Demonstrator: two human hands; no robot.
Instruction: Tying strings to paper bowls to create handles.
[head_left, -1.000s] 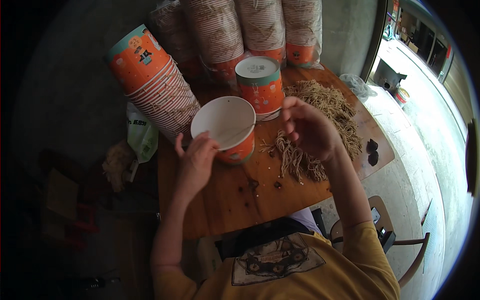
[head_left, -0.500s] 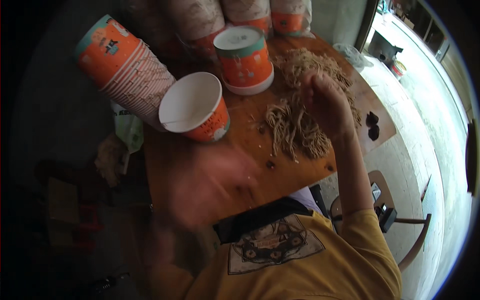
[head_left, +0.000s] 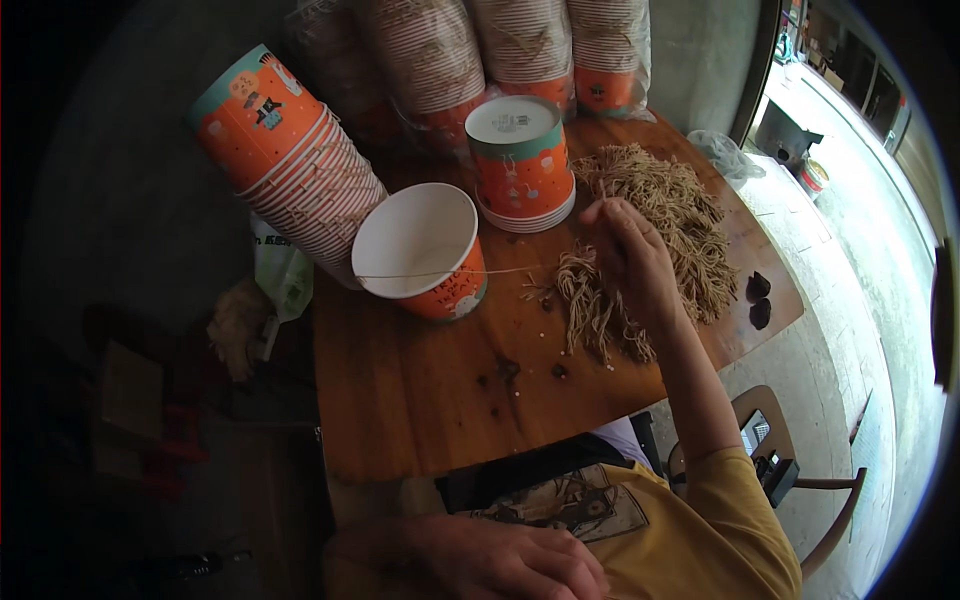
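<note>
Bucket (head_left: 425,246) — clear of near table edge (head_left: 400,466)

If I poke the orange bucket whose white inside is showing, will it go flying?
The open bucket would probably slide easily: it looks light, with only bare white wall showing inside. It might tip, since its base looks narrower than its mouth. Once over, it could roll, because its sides are round.

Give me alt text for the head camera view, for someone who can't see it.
A thin strand crosses an open orange paper bucket toward a person's right hand, by piled tan cords on a wooden table. The left hand is near their yellow shirt; wrapped bucket stacks stand behind.
</note>
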